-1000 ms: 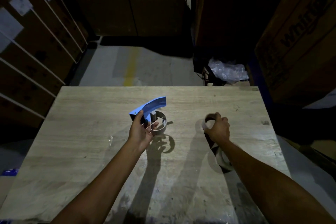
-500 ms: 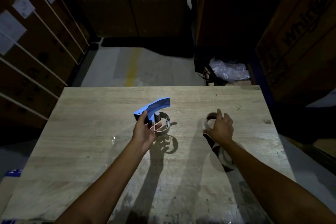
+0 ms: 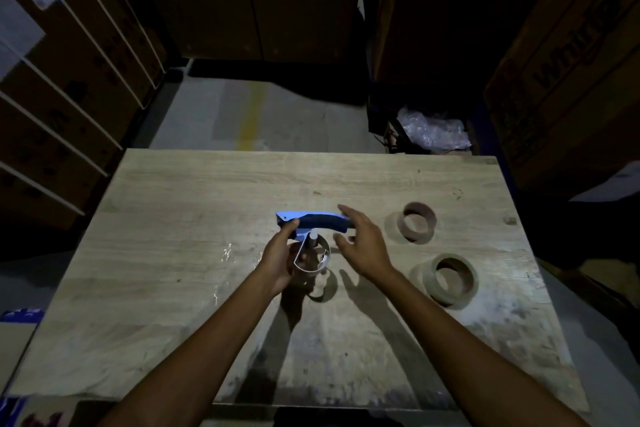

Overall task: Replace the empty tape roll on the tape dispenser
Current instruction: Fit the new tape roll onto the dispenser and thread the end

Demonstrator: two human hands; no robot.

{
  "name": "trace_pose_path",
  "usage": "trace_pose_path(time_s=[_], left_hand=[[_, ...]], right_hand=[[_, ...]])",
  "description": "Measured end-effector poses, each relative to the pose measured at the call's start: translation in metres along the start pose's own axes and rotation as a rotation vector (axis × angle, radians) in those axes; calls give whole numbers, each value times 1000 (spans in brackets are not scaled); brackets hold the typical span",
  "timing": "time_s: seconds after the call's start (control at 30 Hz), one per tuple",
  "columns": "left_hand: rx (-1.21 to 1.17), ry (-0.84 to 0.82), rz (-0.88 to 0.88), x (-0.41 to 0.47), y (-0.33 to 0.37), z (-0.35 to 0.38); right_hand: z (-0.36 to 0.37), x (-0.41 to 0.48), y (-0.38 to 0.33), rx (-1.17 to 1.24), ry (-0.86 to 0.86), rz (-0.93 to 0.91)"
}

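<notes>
Removal looks done: the tape dispenser, spindle bare, is clasped in the left grip above the worktop, the right grip spread wide beside it, empty core and full roll lying further right, loading outstanding.

Dim scene: light from above and behind the camera brightens only the wooden table, throwing dark arm shadows toward its near edge. The surroundings sink into near black, a plastic scrap glints, and wide-angle distortion bends the edges
</notes>
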State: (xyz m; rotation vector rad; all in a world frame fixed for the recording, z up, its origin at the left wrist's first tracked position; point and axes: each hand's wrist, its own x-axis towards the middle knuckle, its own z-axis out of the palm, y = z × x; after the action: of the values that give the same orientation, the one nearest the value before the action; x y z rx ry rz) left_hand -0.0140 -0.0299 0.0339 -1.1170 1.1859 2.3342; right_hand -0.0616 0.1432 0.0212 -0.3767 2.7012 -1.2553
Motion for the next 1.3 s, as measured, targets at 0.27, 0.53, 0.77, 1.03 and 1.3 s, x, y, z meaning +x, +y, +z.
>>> trace_pose_path(time_s=[0.27,0.53,0.77,1.03,1.3], left_hand=[[142,71,87,2,-4,-52],[479,80,235,9,-15,-91],[757,199,334,16,-23,-102],[707,250,296,22,-30,-95],[659,238,314,28,-35,-93]], right_hand=[[44,-18,-25,-200,-25,97],[79,-37,-26,-265,45,227],[100,-47,-25,-225,82,373],[119,-57,-23,-9,53,461],[109,-48,-22,72,-47,388]])
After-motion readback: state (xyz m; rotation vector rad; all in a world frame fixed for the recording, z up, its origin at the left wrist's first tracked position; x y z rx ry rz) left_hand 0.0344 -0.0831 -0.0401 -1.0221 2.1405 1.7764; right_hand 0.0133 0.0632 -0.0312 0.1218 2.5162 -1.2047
